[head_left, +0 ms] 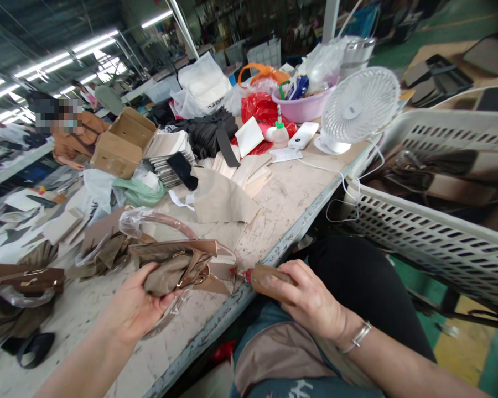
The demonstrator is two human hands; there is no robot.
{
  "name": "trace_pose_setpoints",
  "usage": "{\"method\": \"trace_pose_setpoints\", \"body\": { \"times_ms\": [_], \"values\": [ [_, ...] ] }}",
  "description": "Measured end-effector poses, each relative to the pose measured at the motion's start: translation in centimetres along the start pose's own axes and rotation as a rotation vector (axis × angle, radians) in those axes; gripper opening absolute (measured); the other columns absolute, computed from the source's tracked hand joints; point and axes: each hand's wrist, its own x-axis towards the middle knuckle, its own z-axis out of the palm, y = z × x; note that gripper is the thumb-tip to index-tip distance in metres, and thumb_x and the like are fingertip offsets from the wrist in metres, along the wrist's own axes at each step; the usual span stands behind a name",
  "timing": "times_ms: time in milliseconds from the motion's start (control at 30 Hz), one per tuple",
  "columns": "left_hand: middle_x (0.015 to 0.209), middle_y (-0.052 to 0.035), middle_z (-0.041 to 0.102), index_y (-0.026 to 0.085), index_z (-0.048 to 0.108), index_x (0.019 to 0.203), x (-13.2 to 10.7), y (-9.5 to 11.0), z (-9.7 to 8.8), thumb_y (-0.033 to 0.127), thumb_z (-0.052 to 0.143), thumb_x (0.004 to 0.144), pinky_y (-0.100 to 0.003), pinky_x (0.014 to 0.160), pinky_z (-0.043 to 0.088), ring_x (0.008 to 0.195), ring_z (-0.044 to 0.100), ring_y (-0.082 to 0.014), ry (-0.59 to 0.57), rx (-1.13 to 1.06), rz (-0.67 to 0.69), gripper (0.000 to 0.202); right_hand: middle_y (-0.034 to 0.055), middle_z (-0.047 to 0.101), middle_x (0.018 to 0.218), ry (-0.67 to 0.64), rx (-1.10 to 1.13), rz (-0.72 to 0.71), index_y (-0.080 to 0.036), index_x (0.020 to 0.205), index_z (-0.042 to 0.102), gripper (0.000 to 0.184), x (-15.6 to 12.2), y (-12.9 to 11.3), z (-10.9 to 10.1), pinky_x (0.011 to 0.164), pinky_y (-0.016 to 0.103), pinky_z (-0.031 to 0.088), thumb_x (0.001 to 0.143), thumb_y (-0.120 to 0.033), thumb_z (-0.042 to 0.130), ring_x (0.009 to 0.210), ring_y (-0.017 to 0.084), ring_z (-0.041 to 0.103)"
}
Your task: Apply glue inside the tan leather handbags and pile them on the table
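Observation:
My left hand [143,304] grips a brown handbag [174,265] by its lining, thumb and fingers closed around the tan cloth. The bag lies tilted on the worktable [199,337], its plastic-wrapped handle [166,221] pointing away from me. In my right hand [311,296] is a brown squeeze bottle [271,283], held on its side with fingers wrapped round it. The bottle's red nozzle points left at the bag's side panel [222,271]; whether the tip touches it I cannot tell.
Another brown handbag [25,282] lies at the left. Behind are stacked panels [170,152], a cardboard box [124,141], a purple basin [302,108] and a white fan [357,108] with a trailing cable. A plastic crate [431,215] stands right of the table edge. A person [77,132] works beyond.

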Motion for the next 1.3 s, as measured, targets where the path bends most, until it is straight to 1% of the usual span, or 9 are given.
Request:
{"method": "trace_pose_setpoints", "body": {
  "times_ms": [67, 233, 433, 567, 700, 833, 1033, 1167, 1300],
  "values": [
    [0.059, -0.0063, 0.068, 0.011, 0.056, 0.099, 0.4, 0.0, 0.0, 0.013, 0.041, 0.091, -0.02, 0.033, 0.047, 0.042, 0.061, -0.0181, -0.008, 0.004, 0.004, 0.017, 0.0103, 0.048, 0.108, 0.01, 0.024, 0.015, -0.019, 0.118, 0.056, 0.037, -0.1, 0.1, 0.0, 0.081, 0.037, 0.048, 0.084, -0.005, 0.051, 0.095, 0.02, 0.045],
    [0.059, -0.0076, 0.069, 0.01, 0.054, 0.103, 0.5, 0.3, 0.8, 0.015, 0.039, 0.092, -0.019, 0.033, 0.047, 0.044, 0.063, -0.0193, -0.036, -0.001, -0.015, 0.019, 0.0088, 0.049, 0.105, -0.06, 0.068, 0.014, -0.02, 0.117, 0.056, 0.04, -0.5, 0.1, 0.1, 0.077, 0.035, 0.049, 0.081, -0.004, 0.052, 0.09, 0.019, 0.046],
    [0.063, -0.0052, 0.07, 0.01, 0.052, 0.114, 0.9, 0.5, 1.7, 0.016, 0.038, 0.094, -0.018, 0.033, 0.047, 0.044, 0.063, -0.0189, -0.065, 0.006, 0.01, 0.026, 0.011, 0.047, 0.11, 0.113, 0.03, 0.016, -0.019, 0.118, 0.054, 0.04, 0.2, 1.1, 0.3, 0.08, 0.037, 0.05, 0.08, -0.003, 0.053, 0.096, 0.021, 0.047],
    [0.064, -0.0046, 0.07, 0.01, 0.049, 0.119, 1.2, 0.6, 1.9, 0.016, 0.038, 0.094, -0.018, 0.034, 0.047, 0.044, 0.063, -0.0185, -0.073, 0.024, 0.016, 0.029, 0.0115, 0.048, 0.112, 0.134, 0.062, 0.041, -0.02, 0.119, 0.053, 0.039, 0.4, 1.6, 0.7, 0.078, 0.036, 0.051, 0.082, -0.007, 0.056, 0.096, 0.021, 0.048],
    [0.062, -0.0064, 0.069, 0.008, 0.05, 0.118, 1.6, 0.6, 2.2, 0.016, 0.038, 0.094, -0.017, 0.035, 0.048, 0.044, 0.063, -0.0176, -0.103, 0.034, 0.013, 0.029, 0.0114, 0.048, 0.112, 0.105, 0.114, 0.081, -0.02, 0.119, 0.052, 0.037, 0.1, 1.5, 0.9, 0.078, 0.035, 0.052, 0.083, -0.014, 0.061, 0.097, 0.021, 0.049],
    [0.063, -0.0061, 0.068, 0.01, 0.051, 0.115, 1.9, 0.6, 2.2, 0.018, 0.041, 0.093, -0.018, 0.034, 0.049, 0.043, 0.063, -0.0183, -0.079, 0.0, -0.003, 0.026, 0.0107, 0.048, 0.111, 0.049, 0.194, 0.09, -0.021, 0.12, 0.052, 0.041, -0.1, 1.3, 1.1, 0.079, 0.033, 0.053, 0.082, -0.016, 0.064, 0.097, 0.02, 0.05],
    [0.064, -0.0081, 0.068, 0.009, 0.053, 0.11, 2.1, 0.7, 2.5, 0.018, 0.042, 0.092, -0.018, 0.035, 0.049, 0.046, 0.064, -0.0185, -0.071, -0.006, -0.008, 0.023, 0.0109, 0.048, 0.112, 0.19, 0.106, 0.126, -0.022, 0.12, 0.052, 0.04, 0.2, 1.9, 1.0, 0.08, 0.036, 0.053, 0.082, -0.014, 0.062, 0.098, 0.02, 0.052],
    [0.063, -0.0072, 0.066, 0.01, 0.055, 0.107, 2.5, 0.6, 2.8, 0.02, 0.045, 0.091, -0.019, 0.035, 0.049, 0.044, 0.062, -0.0175, -0.05, -0.027, 0.001, 0.021, 0.0102, 0.048, 0.112, 0.176, 0.086, 0.124, -0.022, 0.119, 0.052, 0.041, 0.3, 2.4, 1.0, 0.08, 0.036, 0.053, 0.081, -0.012, 0.063, 0.098, 0.021, 0.051],
    [0.068, -0.0074, 0.067, 0.01, 0.056, 0.107, 3.2, 0.4, 2.9, 0.02, 0.05, 0.089, -0.022, 0.041, 0.054, 0.05, 0.065, -0.0174, -0.053, -0.054, 0.013, 0.022, 0.0103, 0.047, 0.111, 0.17, 0.058, 0.06, -0.021, 0.118, 0.052, 0.042, 0.5, 2.3, 0.8, 0.078, 0.037, 0.052, 0.08, -0.005, 0.059, 0.095, 0.021, 0.049]
  ]
}}
